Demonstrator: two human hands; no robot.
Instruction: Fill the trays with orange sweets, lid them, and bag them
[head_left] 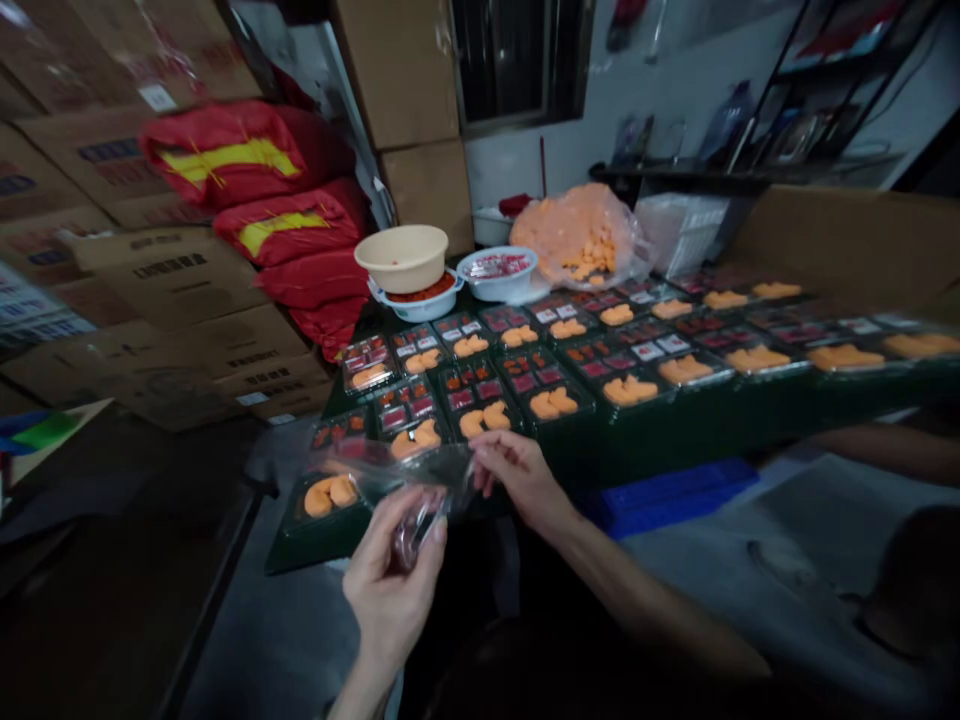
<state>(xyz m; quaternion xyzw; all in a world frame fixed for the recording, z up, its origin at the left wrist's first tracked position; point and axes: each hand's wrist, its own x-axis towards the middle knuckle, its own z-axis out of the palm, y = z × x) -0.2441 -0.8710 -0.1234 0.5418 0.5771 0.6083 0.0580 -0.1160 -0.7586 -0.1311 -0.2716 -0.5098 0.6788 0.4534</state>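
Clear plastic bag [405,480] pinched between left hand [388,580], right hand [517,478]

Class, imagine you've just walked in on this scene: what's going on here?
A person holds a clear plastic bag in both hands: the left hand grips a crumpled part, and the right hand pinches its upper edge. It is held above the nearest black tray, which holds orange lobes. Rows of matching trays stretch beyond it, with red-labelled packets in their compartments. Further back are a bulging bag of orange pieces and a beige bowl.
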